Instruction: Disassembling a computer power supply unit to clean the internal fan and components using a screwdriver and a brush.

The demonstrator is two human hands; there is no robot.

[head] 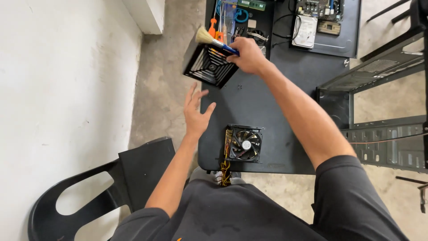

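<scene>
Your right hand (248, 54) grips a blue-handled brush (213, 40) and, it seems, the black vented box (209, 64) at the bench's (276, 111) far-left edge, bristles pointing left, while your left hand (196, 111) hangs open, empty, just below it.

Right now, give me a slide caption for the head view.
Right hand holds a brush over a black vented cover; open left hand hovers nearby.

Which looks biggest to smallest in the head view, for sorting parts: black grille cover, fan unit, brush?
1. Black grille cover
2. Fan unit, close in size and nearer the camera, so the ranking is unsure.
3. Brush, held in the right hand.
</scene>
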